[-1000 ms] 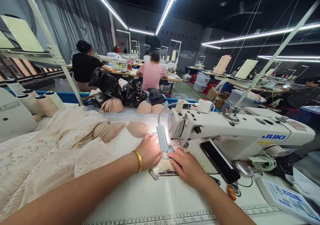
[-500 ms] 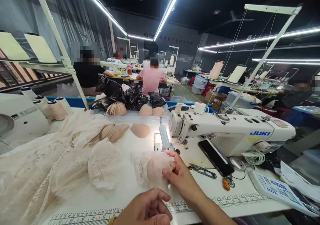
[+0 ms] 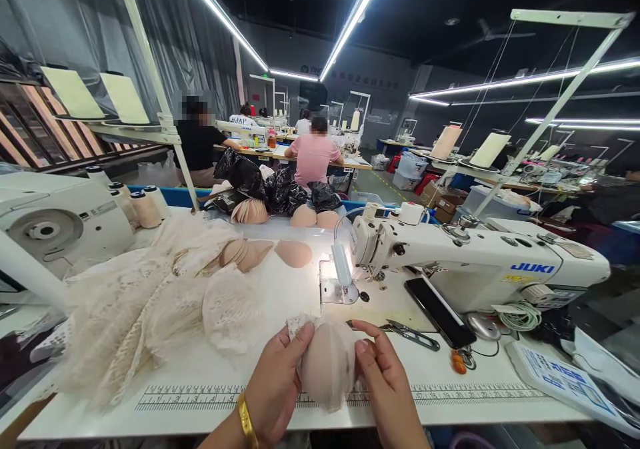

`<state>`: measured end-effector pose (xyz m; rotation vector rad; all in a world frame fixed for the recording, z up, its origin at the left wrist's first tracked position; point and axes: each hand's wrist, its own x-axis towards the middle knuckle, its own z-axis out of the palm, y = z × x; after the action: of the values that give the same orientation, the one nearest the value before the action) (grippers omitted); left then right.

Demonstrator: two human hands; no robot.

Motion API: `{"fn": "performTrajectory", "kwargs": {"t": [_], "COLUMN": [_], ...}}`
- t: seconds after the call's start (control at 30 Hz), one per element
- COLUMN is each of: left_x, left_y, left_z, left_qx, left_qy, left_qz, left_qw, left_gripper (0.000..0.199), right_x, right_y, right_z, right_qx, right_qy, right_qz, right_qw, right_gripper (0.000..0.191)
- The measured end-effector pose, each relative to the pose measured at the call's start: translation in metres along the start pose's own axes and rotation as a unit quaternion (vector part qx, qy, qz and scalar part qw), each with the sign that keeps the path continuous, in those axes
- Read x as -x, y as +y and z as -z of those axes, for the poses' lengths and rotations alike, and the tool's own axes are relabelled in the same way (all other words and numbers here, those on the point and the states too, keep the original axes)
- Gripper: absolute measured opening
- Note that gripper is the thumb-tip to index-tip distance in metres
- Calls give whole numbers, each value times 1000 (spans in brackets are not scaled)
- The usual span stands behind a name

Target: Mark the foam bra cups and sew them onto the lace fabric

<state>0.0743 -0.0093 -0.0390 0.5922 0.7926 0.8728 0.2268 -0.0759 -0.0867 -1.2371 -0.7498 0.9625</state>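
A beige bra cup (image 3: 319,368) with pale lace and sheer fabric along its edges is held over the table's front part. My left hand (image 3: 277,376) grips its left edge, thumb on top; a gold bracelet (image 3: 245,421) circles that wrist. On the other side my right hand (image 3: 383,372) pinches the sheer edge between thumb and finger. The white sewing machine (image 3: 450,242) stands beyond, its lamp (image 3: 342,264) lighting the needle plate (image 3: 337,292). Left of my hands lies a heap of cream lace pieces (image 3: 150,309), with loose beige cups (image 3: 293,253) behind.
Thread snips (image 3: 413,335) and a black phone (image 3: 440,312) lie right of my hands. A printed ruler (image 3: 195,397) runs along the front edge. Thread cones (image 3: 145,209) stand at left. Two co-workers (image 3: 315,156) sit ahead, beyond black plastic bags (image 3: 245,172).
My left hand has come up and taken hold of the bra cup's left edge. The cup has moved from near the needle plate toward me, with my right hand still on it.
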Motion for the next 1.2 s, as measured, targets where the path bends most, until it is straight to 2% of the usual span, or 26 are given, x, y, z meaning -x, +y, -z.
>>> {"fn": "performTrajectory", "kwargs": {"t": [0.1,0.23,0.3,0.4,0.5,0.63,0.87,0.97,1.2], "left_x": [1,1,1,1,-1,-6,-7,-6,-10], "left_y": [-2,-3,-3,-3,-4,-6,-4,-3,2], "left_z": [0,1,0,-1,-4,-6,-9,-9,-10], "left_qx": [-11,-15,15,60,40,19,22,28,46], "left_qy": [11,27,45,21,-16,3,7,-8,-65], "left_qz": [-7,-22,-9,6,-40,-64,-46,-37,65], "left_qw": [1000,999,999,998,998,998,999,999,995], "left_gripper": [74,70,68,60,57,60,61,55,37], "right_x": [-3,4,5,3,2,1,-3,-4,-3], "right_y": [-4,-10,-14,-19,-20,-19,-15,-14,-17], "right_z": [1,-13,-18,-19,-18,-18,-16,-16,-18], "right_qx": [-23,-88,-94,-83,-84,-97,-117,-117,-112], "right_qy": [9,-27,-19,-2,-11,-3,-9,-10,-8], "right_qz": [-26,-39,-32,-22,-11,-17,-37,-42,-39], "right_qw": [999,995,995,996,996,995,992,992,993], "right_gripper": [57,80,87,85,82,84,89,91,93]}}
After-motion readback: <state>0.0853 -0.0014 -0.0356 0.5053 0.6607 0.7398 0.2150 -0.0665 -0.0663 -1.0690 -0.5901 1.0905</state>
